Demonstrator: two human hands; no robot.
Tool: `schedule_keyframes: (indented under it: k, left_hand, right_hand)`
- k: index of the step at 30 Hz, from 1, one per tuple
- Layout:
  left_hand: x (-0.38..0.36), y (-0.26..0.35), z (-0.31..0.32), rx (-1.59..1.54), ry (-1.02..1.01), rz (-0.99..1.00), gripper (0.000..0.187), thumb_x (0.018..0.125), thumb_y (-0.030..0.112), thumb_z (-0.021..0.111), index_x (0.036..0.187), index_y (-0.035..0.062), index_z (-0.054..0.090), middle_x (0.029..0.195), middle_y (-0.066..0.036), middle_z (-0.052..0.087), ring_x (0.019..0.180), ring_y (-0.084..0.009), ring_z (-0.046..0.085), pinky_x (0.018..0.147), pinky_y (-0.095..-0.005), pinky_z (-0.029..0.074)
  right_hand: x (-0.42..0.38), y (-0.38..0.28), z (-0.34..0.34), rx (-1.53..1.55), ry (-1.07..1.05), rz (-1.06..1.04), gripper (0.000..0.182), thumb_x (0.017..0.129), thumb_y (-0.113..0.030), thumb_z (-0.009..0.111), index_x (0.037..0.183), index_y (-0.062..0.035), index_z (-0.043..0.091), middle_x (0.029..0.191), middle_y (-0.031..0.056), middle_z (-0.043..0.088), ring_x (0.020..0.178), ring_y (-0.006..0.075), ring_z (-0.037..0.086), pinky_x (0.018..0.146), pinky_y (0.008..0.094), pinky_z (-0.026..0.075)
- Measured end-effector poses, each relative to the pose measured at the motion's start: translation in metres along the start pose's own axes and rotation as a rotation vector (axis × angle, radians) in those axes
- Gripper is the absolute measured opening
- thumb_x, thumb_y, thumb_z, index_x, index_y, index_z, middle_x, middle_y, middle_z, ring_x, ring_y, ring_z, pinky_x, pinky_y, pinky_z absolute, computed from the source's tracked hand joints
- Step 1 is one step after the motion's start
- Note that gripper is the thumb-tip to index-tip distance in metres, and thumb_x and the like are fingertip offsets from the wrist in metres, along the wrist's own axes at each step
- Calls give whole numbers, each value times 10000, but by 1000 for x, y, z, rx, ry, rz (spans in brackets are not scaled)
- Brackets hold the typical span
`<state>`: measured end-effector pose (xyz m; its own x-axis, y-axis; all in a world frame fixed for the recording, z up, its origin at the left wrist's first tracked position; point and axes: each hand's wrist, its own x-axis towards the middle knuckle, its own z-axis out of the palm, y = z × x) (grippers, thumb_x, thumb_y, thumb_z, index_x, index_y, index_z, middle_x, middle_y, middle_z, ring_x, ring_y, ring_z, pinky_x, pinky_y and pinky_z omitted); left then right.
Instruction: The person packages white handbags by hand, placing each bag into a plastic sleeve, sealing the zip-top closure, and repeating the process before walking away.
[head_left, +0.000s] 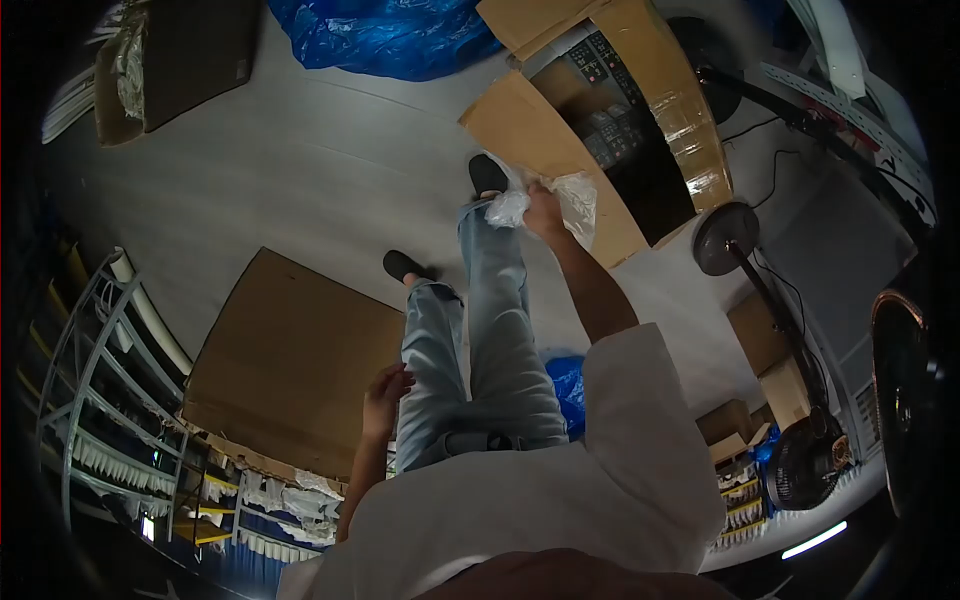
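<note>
My right hand [543,212] is closed on a crumpled clear plastic bag [510,207], beside the near flap of an open cardboard box [540,140]. More clear plastic lies over that flap, to the right of the hand. Inside the box are several dark packed items [612,132], too dim to make out. My left hand [388,388] hangs by my left thigh, its fingers partly curled, with nothing visible in it.
A large cardboard piece [290,350] is at the left. Blue plastic [390,35] lies at the top, another cardboard box [195,60] at the upper left. Fans with round bases [725,238] stand at the right; a metal rack [90,390] is at the far left.
</note>
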<state>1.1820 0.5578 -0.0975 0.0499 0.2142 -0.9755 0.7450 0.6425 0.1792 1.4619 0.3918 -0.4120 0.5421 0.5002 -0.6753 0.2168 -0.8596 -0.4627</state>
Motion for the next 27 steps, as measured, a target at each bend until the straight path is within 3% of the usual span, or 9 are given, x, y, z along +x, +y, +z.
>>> schedule_keyframes:
  k: [4, 9, 12, 14, 17, 20, 25, 26, 27]
  left_hand:
    - [5, 4, -4, 7, -3, 27, 289, 884, 188, 478, 1094, -4, 524, 951, -103, 592, 866, -178, 582, 757, -288, 466]
    - [-2, -2, -19, 102, -48, 42, 322, 883, 220, 491, 1113, -5, 508, 1003, -116, 578, 915, -188, 569, 789, -297, 458]
    - [-20, 18, -18, -43, -67, 96, 351, 876, 237, 515, 1148, 16, 485, 996, -104, 575, 922, -192, 570, 778, -286, 459]
    - [-27, 30, -26, -619, -290, -126, 377, 855, 241, 553, 1150, 19, 477, 1034, -113, 558, 929, -222, 568, 772, -324, 473]
    - [-36, 48, -44, -782, -232, 78, 392, 824, 191, 598, 1145, 15, 460, 1065, -121, 537, 926, -244, 566, 763, -367, 485]
    - [-33, 42, -77, -800, -63, 216, 349, 801, 110, 612, 1103, 6, 472, 1044, -124, 536, 918, -243, 565, 761, -368, 498]
    - [-24, 49, -176, -1158, -7, 270, 278, 794, 26, 580, 1055, -9, 491, 952, -111, 559, 834, -227, 585, 683, -331, 521]
    - [-21, 62, -202, -1275, 5, 246, 255, 794, 10, 568, 1039, -13, 499, 915, -105, 569, 799, -218, 591, 659, -315, 525]
    - [-25, 74, -228, -1234, 15, 297, 233, 799, 6, 559, 1025, -19, 509, 911, -111, 570, 789, -217, 593, 656, -320, 521]
  right_hand:
    - [-53, -20, -8, 293, -434, -258, 194, 635, -81, 604, 785, -10, 504, 822, 189, 568, 787, 345, 561, 637, 392, 434]
    - [-107, -102, 1, 417, -384, -246, 276, 623, -104, 632, 867, -25, 529, 764, 173, 571, 711, 314, 572, 636, 365, 444]
    - [-137, -184, -11, 755, -420, -300, 362, 608, -119, 660, 923, -22, 509, 756, 142, 571, 686, 265, 568, 625, 346, 449]
    - [-154, -237, -14, 654, -802, -295, 451, 645, -126, 686, 1026, -11, 474, 870, 90, 578, 800, 208, 571, 668, 314, 455]
    - [-184, -301, -16, 608, -792, -506, 433, 663, -146, 670, 1013, 17, 473, 883, 117, 580, 822, 246, 579, 694, 327, 459]
    - [-196, -356, -21, 234, -727, -642, 430, 680, -178, 654, 1015, 27, 478, 983, 165, 546, 919, 294, 549, 760, 345, 442]
    - [-191, -444, -8, 210, -464, -884, 591, 718, -324, 657, 1143, 31, 451, 1225, 205, 378, 1117, 376, 384, 932, 391, 327]
    - [-177, -458, 5, 181, -407, -948, 599, 793, -293, 616, 1232, 35, 373, 1174, 180, 454, 1063, 264, 480, 867, 349, 400]
    - [-167, -483, 8, 134, -449, -992, 599, 793, -293, 616, 1232, 35, 373, 1174, 180, 454, 1063, 264, 480, 867, 349, 400]
